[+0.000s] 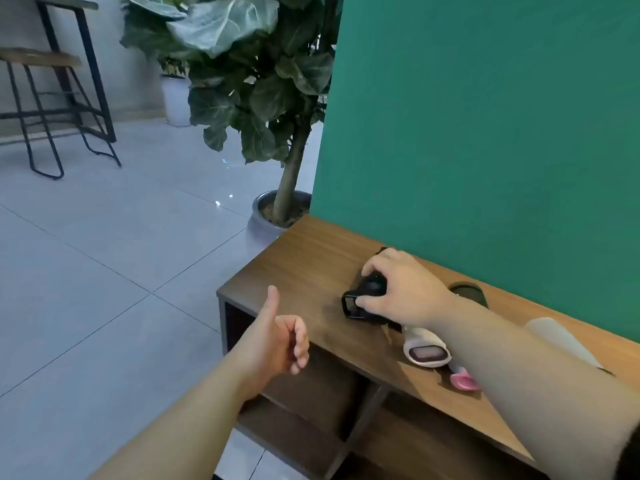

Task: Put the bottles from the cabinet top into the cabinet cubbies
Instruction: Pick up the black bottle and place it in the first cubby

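Both forearms are filling the bottom of the shot, bare and reaching out over a low wooden cabinet (311, 258). Left hand (273, 344) is hanging in the air just off the cabinet's front left corner, at about 7 o'clock from the action, thumb sticking up and fingers loosely curled, grip holding nothing and not touching the worktop.

Right hand (398, 289) is coming down from above onto a black bottle (363, 303) that's lying on its side on the worktop, with its loop handle pointing toward 8 o'clock. Fingers are wrapping over the cap end, so that grip is clamping on the black bottle, which is sitting on the wood.

Just beside it at 4 o'clock, a white bottle (427, 351) is lying on its side too, open dark end facing the camera. A pink bottle (464, 380) is peeking out from under the right forearm further along at 4 o'clock, mostly hidden. At 3 o'clock from the hand a dark green bottle (467, 292) is lying close to the green wall (485, 116), and a frosted bottle (557, 337) is showing behind the forearm.

Cubbies (311, 393) are opening below the worktop; can't make out anything inside them. A big potted plant (249, 81) is standing at 11 o'clock on the tiled floor, with a stool (45, 109) way off at 10 o'clock.
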